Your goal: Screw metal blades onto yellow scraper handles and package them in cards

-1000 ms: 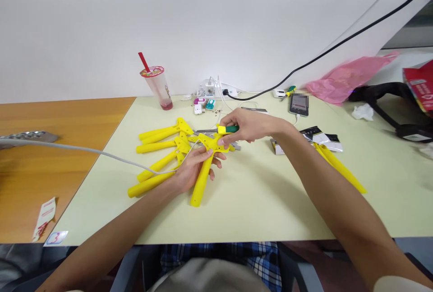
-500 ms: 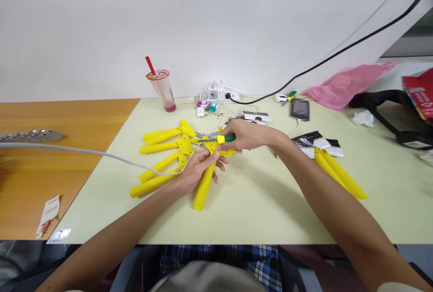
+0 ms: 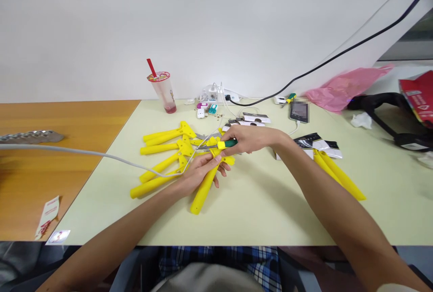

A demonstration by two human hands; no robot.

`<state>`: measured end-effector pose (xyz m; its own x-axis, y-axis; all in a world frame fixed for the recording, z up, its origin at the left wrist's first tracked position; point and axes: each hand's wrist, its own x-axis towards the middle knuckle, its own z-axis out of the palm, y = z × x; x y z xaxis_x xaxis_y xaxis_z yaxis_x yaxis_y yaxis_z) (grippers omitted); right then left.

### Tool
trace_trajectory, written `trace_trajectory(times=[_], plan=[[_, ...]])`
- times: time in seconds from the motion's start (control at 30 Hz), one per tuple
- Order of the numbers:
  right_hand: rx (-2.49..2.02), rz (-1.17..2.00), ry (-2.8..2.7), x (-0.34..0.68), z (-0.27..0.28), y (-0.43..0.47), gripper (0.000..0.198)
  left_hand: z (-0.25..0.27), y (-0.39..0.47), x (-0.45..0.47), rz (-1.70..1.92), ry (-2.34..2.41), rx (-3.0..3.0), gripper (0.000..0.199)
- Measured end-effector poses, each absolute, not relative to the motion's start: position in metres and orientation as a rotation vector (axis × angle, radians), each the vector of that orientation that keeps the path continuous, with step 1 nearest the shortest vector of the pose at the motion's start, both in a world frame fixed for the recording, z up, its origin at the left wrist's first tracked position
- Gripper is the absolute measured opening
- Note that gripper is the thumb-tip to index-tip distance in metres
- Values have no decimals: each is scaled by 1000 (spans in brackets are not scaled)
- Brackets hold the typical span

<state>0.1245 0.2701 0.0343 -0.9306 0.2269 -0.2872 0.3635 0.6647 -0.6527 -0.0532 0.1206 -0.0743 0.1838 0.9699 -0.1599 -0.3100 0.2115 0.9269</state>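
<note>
My left hand (image 3: 199, 172) is closed around a yellow scraper (image 3: 204, 188), whose tube handle slants down toward me. Its wide head faces away from me and is partly covered by my fingers. In my right hand (image 3: 248, 138) I grip a green-and-yellow screwdriver (image 3: 227, 144). The shaft points left across the scraper's head; I cannot make out exactly where its tip touches. Beside my left hand, several more yellow scrapers (image 3: 158, 162) lie fanned out, with grey metal blades showing near their heads.
A white cable (image 3: 125, 161) runs across the left forearm side. Behind stand a drink cup (image 3: 163, 93) and a power strip (image 3: 211, 93). Black-and-white packets (image 3: 253, 119), a phone (image 3: 299, 111), yellow handles (image 3: 338, 174) and a pink bag (image 3: 345, 86) lie right.
The scraper has turned slightly in my left hand, its handle end shifting left and toward me. My right hand and the screwdriver have lowered a little.
</note>
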Motion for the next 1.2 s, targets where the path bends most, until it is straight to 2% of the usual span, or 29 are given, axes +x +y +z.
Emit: trace_trajectory(times=[0.37, 0.5, 0.63, 0.77, 0.97, 1.1, 1.2], plan=[[464, -1105, 2660, 128, 31, 275, 51, -70, 119, -51, 1046, 936, 966, 50], [681, -1079, 2732, 138, 40, 282, 54, -71, 118, -51, 1086, 916, 953, 44], [1097, -952, 2894, 153, 44, 300, 58, -68, 116, -53, 1165, 875, 866, 37], [1321, -751, 2898, 163, 34, 324, 52, -64, 117, -54, 1206, 877, 790, 34], [1291, -495, 2820, 162, 11, 341, 30, -62, 119, -54, 1225, 892, 765, 33], [1234, -508, 2810, 156, 3, 337, 25, -65, 119, -53, 1186, 885, 759, 32], [1090, -698, 2828, 145, -4, 327, 25, -71, 115, -48, 1119, 849, 748, 31]])
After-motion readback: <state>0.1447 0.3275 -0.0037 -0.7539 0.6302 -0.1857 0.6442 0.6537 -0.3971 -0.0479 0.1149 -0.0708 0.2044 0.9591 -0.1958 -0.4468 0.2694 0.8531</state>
